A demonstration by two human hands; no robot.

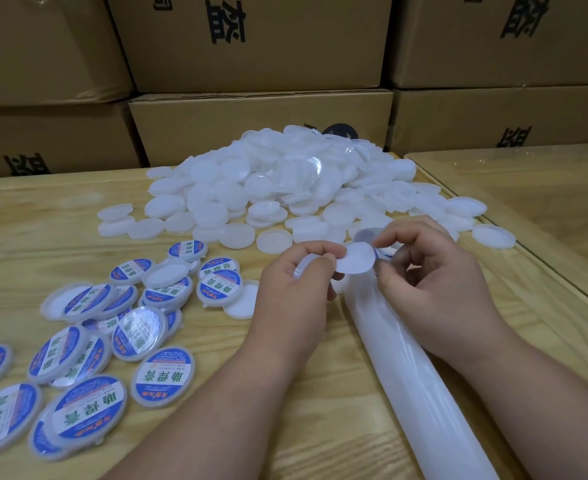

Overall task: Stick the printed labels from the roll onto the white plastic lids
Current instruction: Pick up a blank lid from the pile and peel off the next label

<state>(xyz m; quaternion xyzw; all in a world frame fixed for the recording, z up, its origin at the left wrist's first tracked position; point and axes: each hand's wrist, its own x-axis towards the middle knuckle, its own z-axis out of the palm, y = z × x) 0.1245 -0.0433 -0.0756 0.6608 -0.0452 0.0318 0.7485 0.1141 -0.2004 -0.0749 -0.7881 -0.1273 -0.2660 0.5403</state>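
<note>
Two hands meet over the tabletop (320, 393): our left hand (299, 282) grips a lid (304, 268), our right hand (434, 271) pinches a label (356, 259) at the strip (414, 368). Blank lids (285, 188) lie beyond them, labelled lids (88, 355) to the left.

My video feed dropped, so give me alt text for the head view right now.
The left hand and right hand hold a round label between them above the backing strip; the left hand also grips a white lid. Labelled lids lie left, and a pile of blank lids sits behind.
</note>
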